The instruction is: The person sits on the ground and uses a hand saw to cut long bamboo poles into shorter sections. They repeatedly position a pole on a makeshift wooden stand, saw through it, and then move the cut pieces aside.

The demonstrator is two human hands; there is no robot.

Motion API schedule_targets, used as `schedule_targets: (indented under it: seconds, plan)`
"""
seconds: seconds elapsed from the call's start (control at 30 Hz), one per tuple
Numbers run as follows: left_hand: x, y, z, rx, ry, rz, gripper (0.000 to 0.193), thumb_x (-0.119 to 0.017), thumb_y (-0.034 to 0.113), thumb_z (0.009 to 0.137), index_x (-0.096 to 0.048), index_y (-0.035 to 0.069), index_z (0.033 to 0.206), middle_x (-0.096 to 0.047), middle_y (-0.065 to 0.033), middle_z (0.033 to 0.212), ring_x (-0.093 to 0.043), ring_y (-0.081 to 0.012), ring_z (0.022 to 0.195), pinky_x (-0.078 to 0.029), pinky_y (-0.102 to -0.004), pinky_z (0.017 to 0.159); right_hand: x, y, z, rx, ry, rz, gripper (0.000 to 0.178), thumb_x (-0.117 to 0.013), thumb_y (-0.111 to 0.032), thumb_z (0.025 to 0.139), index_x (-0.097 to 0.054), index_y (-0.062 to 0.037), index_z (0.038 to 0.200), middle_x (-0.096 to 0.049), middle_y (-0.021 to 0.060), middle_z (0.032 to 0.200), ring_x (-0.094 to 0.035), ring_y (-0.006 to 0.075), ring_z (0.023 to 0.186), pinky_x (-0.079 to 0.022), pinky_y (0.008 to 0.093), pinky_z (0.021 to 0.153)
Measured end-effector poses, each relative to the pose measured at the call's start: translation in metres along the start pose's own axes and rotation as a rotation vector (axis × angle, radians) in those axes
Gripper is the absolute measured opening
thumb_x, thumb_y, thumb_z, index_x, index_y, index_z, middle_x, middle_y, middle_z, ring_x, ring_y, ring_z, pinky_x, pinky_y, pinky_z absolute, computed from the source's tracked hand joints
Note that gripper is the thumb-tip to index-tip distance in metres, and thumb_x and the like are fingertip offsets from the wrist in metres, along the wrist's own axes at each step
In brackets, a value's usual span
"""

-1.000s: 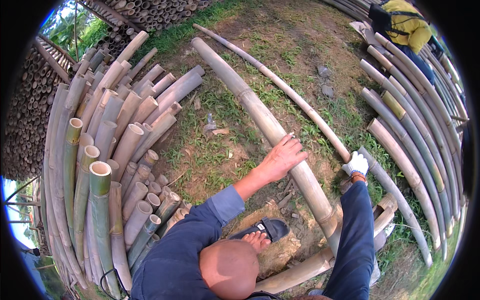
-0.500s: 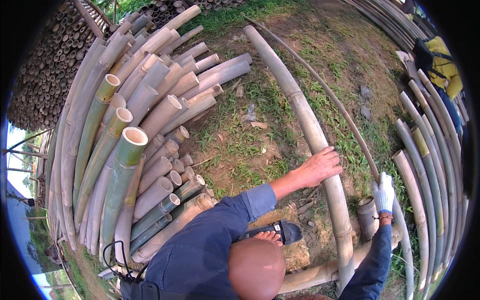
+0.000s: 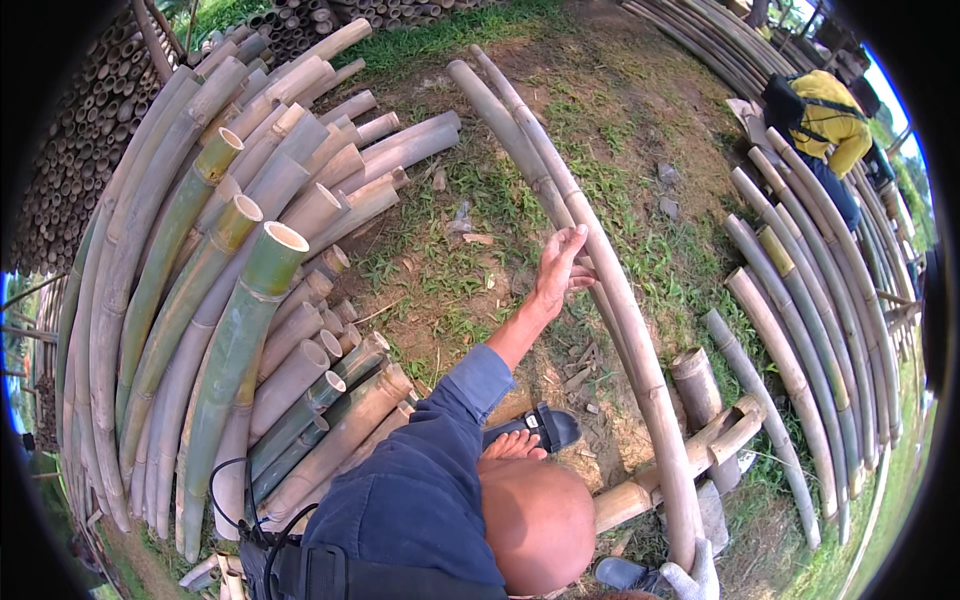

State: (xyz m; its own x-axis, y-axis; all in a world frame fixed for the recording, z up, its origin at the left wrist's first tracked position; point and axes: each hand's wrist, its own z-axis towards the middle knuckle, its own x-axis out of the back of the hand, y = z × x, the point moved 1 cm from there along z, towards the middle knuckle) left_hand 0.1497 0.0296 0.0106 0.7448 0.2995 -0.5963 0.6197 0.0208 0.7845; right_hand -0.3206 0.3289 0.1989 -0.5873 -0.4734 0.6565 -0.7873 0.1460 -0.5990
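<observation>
Two long bamboo lengths slant side by side up from the lower middle. The nearer bamboo pole overlaps the other bamboo length along much of its run. My bare left hand is at the pole's left side, thumb stretched up and fingers apart, its fingertips against the pole. My right hand, in a white glove, cups the pole's near end, with fingers on both sides of it; the lower edge cuts off part of the hand. A bamboo crosspiece lies across the ground beneath the poles.
Stacked bamboo fills the left side, cut ends facing inward. More poles lie along the right. A short bamboo post stands by the crosspiece. A person in yellow bends over at far right. My sandalled foot is nearby.
My right hand has moved from the thin-looking length on the right to the near end. That length has swung left against the other. My left hand has shifted up and left, off the pole's top.
</observation>
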Motion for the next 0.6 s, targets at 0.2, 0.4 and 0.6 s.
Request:
schedule_targets:
  seconds: [0.2, 0.4, 0.6]
  plan:
    - [-0.026, -0.033, -0.047, 0.006, -0.216, 0.182, 0.049, -0.074, 0.042, 0.107, -0.055, 0.006, 0.133, -0.076, -0.0076, 0.103, -0.077, -0.0154, 0.084, -0.064, -0.0275, 0.069, -0.03, 0.067, -0.038, 0.094, 0.435, -0.422, 0.066, -0.088, -0.012, 0.084, -0.059, 0.0022, 0.141, -0.071, 0.0222, 0.111, -0.072, 0.0398, 0.101, -0.058, 0.047, 0.094]
    - [-0.042, -0.066, -0.087, 0.076, -0.239, 0.215, 0.054, -0.074, 0.041, 0.108, -0.051, 0.002, 0.137, -0.077, -0.0132, 0.108, -0.078, -0.0176, 0.09, -0.066, -0.0294, 0.071, -0.041, 0.141, -0.041, -0.098, 0.561, -0.542, 0.065, -0.085, -0.009, 0.082, -0.062, -0.0062, 0.143, -0.063, 0.0252, 0.126, -0.064, 0.049, 0.117, -0.052, 0.0551, 0.103]
    - [-0.03, -0.083, -0.095, 0.148, -0.282, 0.33, 0.059, -0.074, 0.042, 0.108, -0.049, -0.001, 0.14, -0.079, -0.0184, 0.113, -0.081, -0.0227, 0.09, -0.065, -0.0303, 0.072, -0.044, 0.151, -0.037, -0.131, 0.535, -0.53, 0.062, -0.088, -0.01, 0.08, -0.065, -0.0066, 0.137, -0.064, 0.0235, 0.118, -0.065, 0.0471, 0.112, -0.053, 0.0529, 0.099]
